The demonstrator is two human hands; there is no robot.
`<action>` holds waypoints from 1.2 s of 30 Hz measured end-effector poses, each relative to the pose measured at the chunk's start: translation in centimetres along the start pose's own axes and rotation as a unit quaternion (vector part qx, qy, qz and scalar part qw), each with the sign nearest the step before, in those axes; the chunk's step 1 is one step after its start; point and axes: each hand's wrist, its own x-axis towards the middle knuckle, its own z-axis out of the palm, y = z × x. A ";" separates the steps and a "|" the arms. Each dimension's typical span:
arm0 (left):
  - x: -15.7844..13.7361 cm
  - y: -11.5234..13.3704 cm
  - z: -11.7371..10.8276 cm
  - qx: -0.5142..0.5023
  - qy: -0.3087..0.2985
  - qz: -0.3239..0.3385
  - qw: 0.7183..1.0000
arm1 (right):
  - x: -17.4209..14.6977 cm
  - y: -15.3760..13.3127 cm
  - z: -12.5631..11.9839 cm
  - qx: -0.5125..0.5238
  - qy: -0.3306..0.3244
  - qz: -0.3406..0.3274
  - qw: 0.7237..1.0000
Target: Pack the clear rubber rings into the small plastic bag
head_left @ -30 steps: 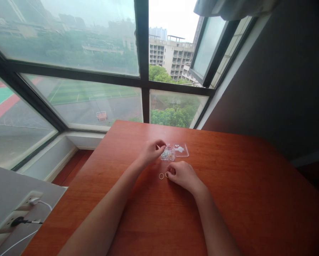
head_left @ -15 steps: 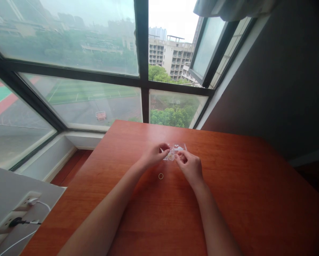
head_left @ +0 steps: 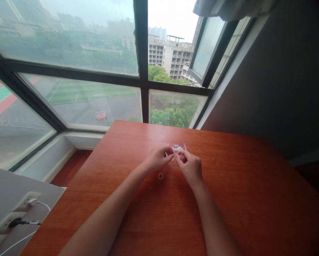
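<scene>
My right hand (head_left: 189, 164) is closed in a pinch on a small thin ring (head_left: 175, 155), mostly hidden by the fingertips. My left hand (head_left: 158, 158) meets it from the other side, thumb and forefinger closed at the same ring. Just behind and under my fingers lies a clear plastic case (head_left: 181, 146) with white marks on it, its left part largely covered by my left hand. Nearer to me, between my forearms, a pale yellowish ring (head_left: 161, 176) lies flat on the table.
The reddish-brown wooden table (head_left: 244, 185) reaches to the window frame (head_left: 144, 103) at the back. At the lower left, a wall socket strip (head_left: 15, 220) has plugs and cables in it, beside the table's left edge.
My left hand has moved right and slightly toward me, from over the case to my right fingertips, covering more of the case. My right hand has stayed nearly still.
</scene>
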 end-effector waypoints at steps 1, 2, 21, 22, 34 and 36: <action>0.0 -0.1 0.0 0.005 0.011 0.001 1.000 | 0.0 0.0 0.0 -0.001 0.001 0.002 1.000; 0.1 -0.3 0.0 0.011 0.022 0.001 1.000 | 0.0 0.0 0.0 -0.003 0.005 0.004 1.000; 0.1 -1.9 -0.6 0.085 0.077 -0.012 0.993 | 0.2 0.3 0.0 -0.031 -0.027 0.015 0.999; 0.1 -1.9 -0.7 0.084 0.079 -0.012 0.993 | 0.2 0.3 0.0 -0.029 -0.032 0.014 0.999; 0.2 -2.3 -1.9 0.070 0.098 -0.024 0.992 | -1.3 -2.1 0.7 0.007 -0.271 -0.091 0.958; 0.2 -2.2 -1.9 0.071 0.097 -0.027 0.992 | -1.5 -2.5 0.8 -0.014 -0.286 -0.098 0.953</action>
